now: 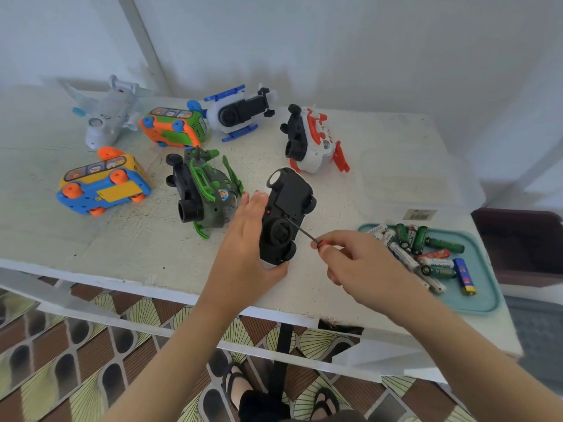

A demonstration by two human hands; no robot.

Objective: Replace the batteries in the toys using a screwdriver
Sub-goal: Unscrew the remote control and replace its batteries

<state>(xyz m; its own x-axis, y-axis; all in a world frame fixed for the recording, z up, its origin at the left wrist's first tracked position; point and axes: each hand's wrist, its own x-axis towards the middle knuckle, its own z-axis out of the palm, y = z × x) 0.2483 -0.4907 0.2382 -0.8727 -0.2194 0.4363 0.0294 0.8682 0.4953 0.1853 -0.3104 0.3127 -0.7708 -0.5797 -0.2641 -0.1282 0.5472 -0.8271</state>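
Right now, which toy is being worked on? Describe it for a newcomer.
On the white table, left of the teal battery tray, the left hand grips a toy car, black underside showing. Unlike every neighbour, it is held and meets the screwdriver.

white table | clear plastic container on it | dark brown object beside table, right | patterned floor tiles below
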